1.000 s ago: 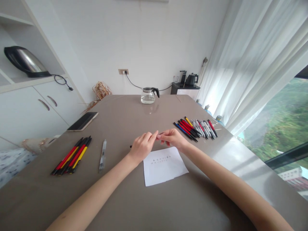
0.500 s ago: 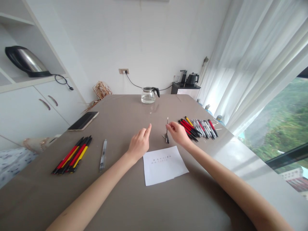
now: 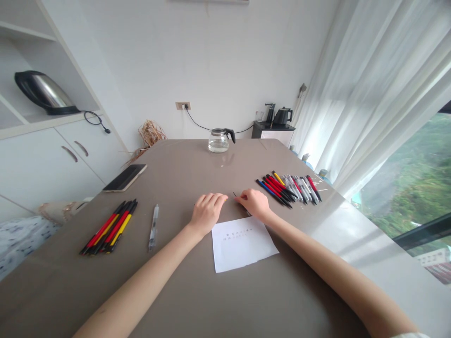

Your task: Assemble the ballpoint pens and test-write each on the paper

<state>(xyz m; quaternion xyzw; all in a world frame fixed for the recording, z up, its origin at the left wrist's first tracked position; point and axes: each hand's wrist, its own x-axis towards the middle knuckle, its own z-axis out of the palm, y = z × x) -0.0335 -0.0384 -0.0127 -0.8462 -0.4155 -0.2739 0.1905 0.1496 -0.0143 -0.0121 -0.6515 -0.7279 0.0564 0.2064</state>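
Note:
My right hand (image 3: 254, 203) is closed in a pinch just past the top edge of the paper. A thin dark pen refill (image 3: 235, 194) pokes out from its fingertips. Under that hand a small dark piece (image 3: 248, 213) lies on the table, mostly covered. My left hand (image 3: 207, 212) faces it, fingers bent and pressed together; what they hold, if anything, is hidden. Below both hands lies a white sheet of paper (image 3: 243, 249) with small handwritten characters. Left of my left forearm rests a clear pen (image 3: 153, 227).
Red, yellow and black pens (image 3: 109, 227) lie bundled at the left. At the right is a pile of blue, red, yellow and clear pens (image 3: 289, 188). A dark tablet-like slab (image 3: 124, 177) lies at the left edge, and a glass pot (image 3: 218, 141) stands at the far end.
My right hand has lowered and tilted the refill, which stood upright before. My left hand's pointing index finger has curled in with the others. The small parts beside the right hand are now mostly covered.

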